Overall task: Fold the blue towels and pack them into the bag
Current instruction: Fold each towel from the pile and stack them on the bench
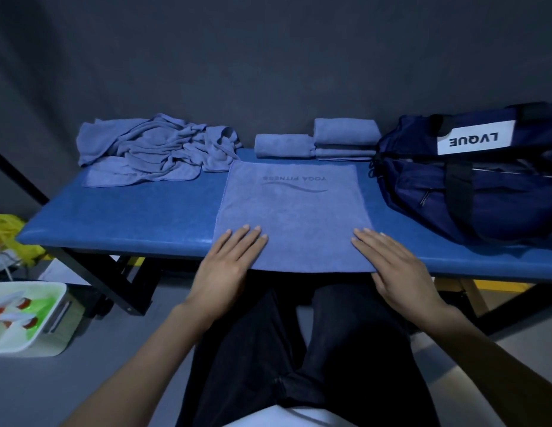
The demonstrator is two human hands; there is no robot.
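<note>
Flat, fingers straight, both hands (228, 263) pressed the towel's (294, 211) near edge, probably smoothing it for folding. Folded ones (317, 140) sat beyond it, beside the bag (472, 186).

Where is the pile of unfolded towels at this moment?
In the head view, the unfolded pile lies at the far left of the bench, left of the folded towels and beyond the spread towel.

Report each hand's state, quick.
Left hand: open, fingers flat on the spread towel.
Right hand: open, flat on the same towel.
</note>
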